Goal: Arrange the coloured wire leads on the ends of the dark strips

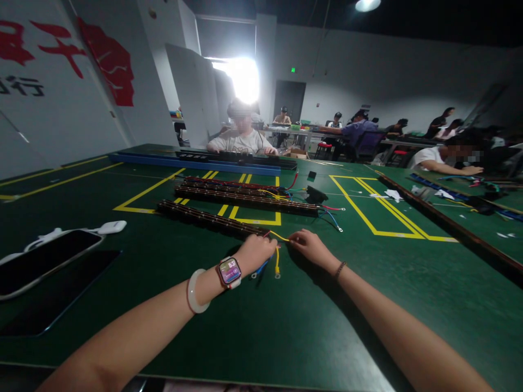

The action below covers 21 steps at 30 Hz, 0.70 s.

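Observation:
A long dark strip with copper-coloured lines lies slantwise on the green table. Over its near end, my left hand is closed around the wires there; its fingers partly hide them. Below that hand hang a yellow wire and a blue wire, each with a ring terminal at the tip. Another yellow wire runs from the strip to my right hand, whose thumb and fingertips pinch its end. Whatever tips that end is hidden by the fingers.
Behind lie more dark strips with coloured wires, and a long blue tray. A phone and a dark flat panel rest at left. A long brown bar crosses the right. A person sits opposite.

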Available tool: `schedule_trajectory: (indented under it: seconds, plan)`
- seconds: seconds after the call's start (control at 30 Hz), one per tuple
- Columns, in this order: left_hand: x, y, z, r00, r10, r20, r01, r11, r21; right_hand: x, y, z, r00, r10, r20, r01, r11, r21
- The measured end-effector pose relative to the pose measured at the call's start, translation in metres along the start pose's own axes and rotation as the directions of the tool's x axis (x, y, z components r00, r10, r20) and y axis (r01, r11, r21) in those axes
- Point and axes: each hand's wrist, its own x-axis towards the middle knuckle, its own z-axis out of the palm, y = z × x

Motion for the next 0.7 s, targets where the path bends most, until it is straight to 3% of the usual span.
schedule_trajectory:
  seconds: [0.17, 0.33, 0.47, 0.63, 0.7]
  plan:
    - [-0.004, 0.006, -0.001, 0.991, -0.127, 0.038, 0.129, 0.990, -0.065, 0.002, 0.002, -0.003, 0.991, 0.097, 0.088, -0.107, 0.987, 0.117]
    - [-0.002, 0.003, -0.003, 0.961, -0.223, 0.161, 0.271, 0.870, -0.413, 0.002, 0.003, -0.004, 0.970, 0.106, 0.218, -0.171, 0.938, 0.301]
    - [0.003, 0.003, -0.002, 0.909, -0.189, 0.371, 0.407, 0.593, -0.695, -0.001, -0.004, 0.000, 0.969, 0.076, 0.237, -0.153, 0.933, 0.324]
    - [0.004, 0.009, -0.001, 0.902, -0.103, 0.420, 0.432, 0.168, -0.886, -0.002, -0.009, 0.011, 0.981, 0.094, 0.168, -0.141, 0.947, 0.290]
    - [0.003, 0.010, 0.000, 0.896, -0.088, 0.435, 0.441, 0.077, -0.894, -0.002, -0.010, 0.013, 0.982, 0.101, 0.162, -0.148, 0.941, 0.305]
